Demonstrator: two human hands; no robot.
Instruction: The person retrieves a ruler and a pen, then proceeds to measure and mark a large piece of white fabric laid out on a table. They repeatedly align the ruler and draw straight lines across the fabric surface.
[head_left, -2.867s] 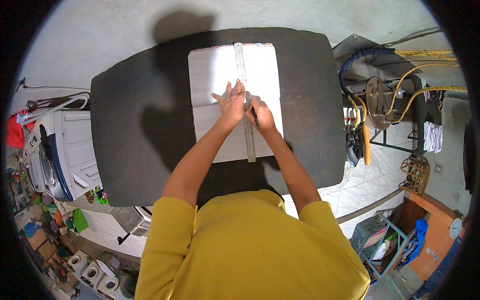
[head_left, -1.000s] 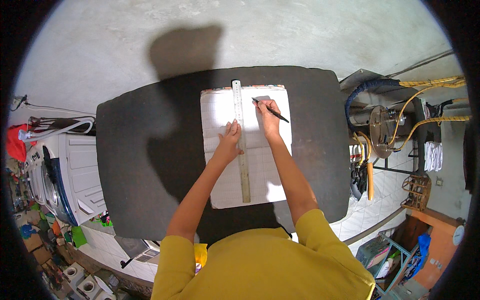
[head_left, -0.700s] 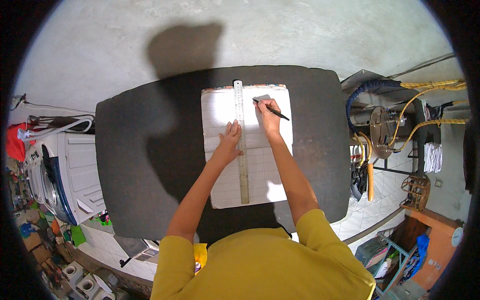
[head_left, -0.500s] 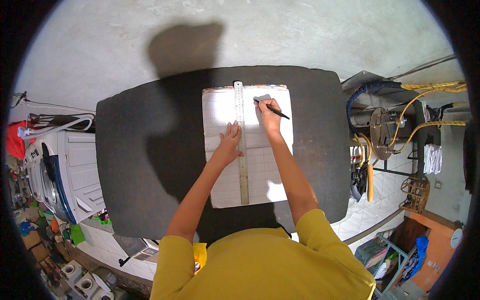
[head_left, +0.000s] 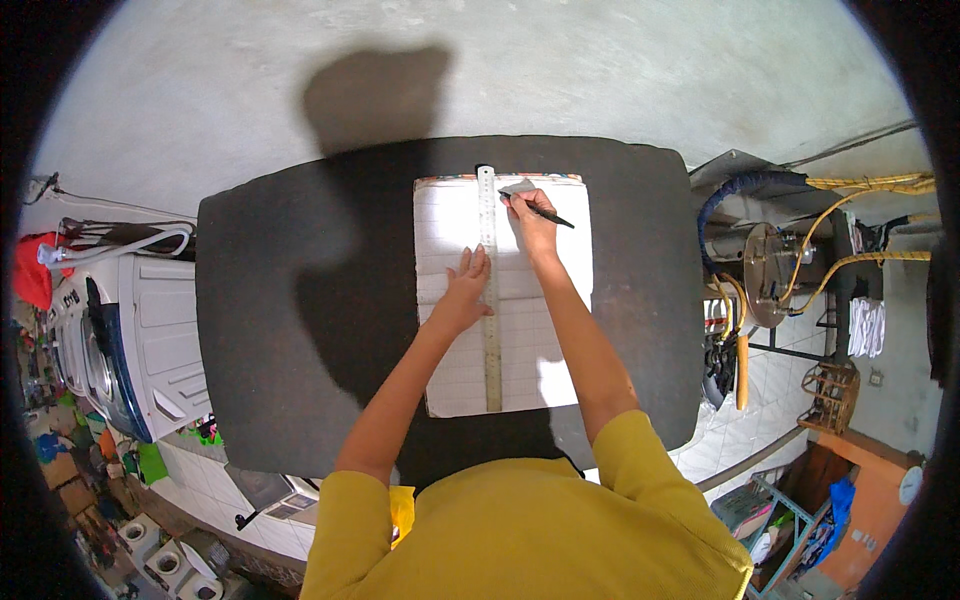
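An open notebook [head_left: 450, 385] with ruled pages lies on the dark table, its spine running across. A long metal ruler [head_left: 492, 355] stretches lengthwise over both pages. My left hand [head_left: 464, 295] rests on the ruler and the page beside it, fingers spread, near the notebook's middle. Over the far page, my right hand [head_left: 537, 228] grips a black pen [head_left: 556, 218]. The pen's tip points left, just right of the ruler's far end; whether it touches the paper I cannot tell.
The dark table [head_left: 640, 290] meets a grey wall [head_left: 600, 70] at its far side. A white washing machine [head_left: 165, 330] stands at the left. Yellow-wrapped hoses [head_left: 860, 185] and a round metal disc [head_left: 765, 275] are at the right. A wooden handle [head_left: 741, 372] hangs beside the table's right edge.
My right hand has moved the pen left, closer to the ruler. My left hand keeps its place on the ruler. The whole view has shifted slightly.
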